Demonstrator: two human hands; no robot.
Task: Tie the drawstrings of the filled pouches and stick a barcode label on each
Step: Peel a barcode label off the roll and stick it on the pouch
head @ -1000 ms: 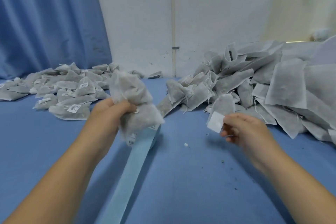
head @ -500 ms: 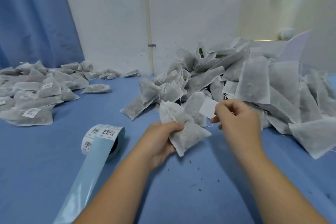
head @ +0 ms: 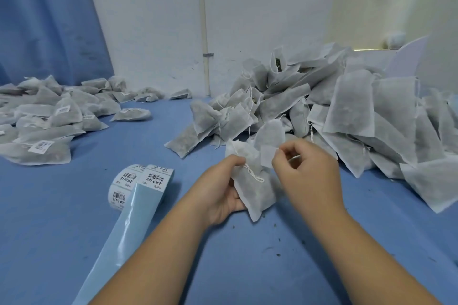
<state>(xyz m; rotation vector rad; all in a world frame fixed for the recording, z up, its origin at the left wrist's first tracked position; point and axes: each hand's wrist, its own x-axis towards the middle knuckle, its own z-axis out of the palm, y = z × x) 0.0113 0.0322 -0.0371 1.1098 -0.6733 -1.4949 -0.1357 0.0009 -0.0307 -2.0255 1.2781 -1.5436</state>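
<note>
My left hand [head: 218,190] grips a filled grey pouch [head: 255,188] just above the blue table; its white drawstring [head: 254,174] is knotted at the neck. My right hand [head: 307,173] pinches a small white label [head: 267,156] at the pouch's upper right, its blank side facing me. A roll of barcode labels [head: 138,183] stands on the table left of my left hand, and its pale blue backing strip [head: 116,242] trails toward me.
A big heap of unlabelled pouches [head: 347,119] fills the right side up to the wall. Labelled pouches [head: 47,119] lie spread at the far left. Dark crumbs [head: 275,242] dot the blue table [head: 74,205] near my forearms.
The view has swung right, bringing the label roll into sight. My left hand lowered the pouch toward the table in front of the heap. My right hand brought the label up to the pouch.
</note>
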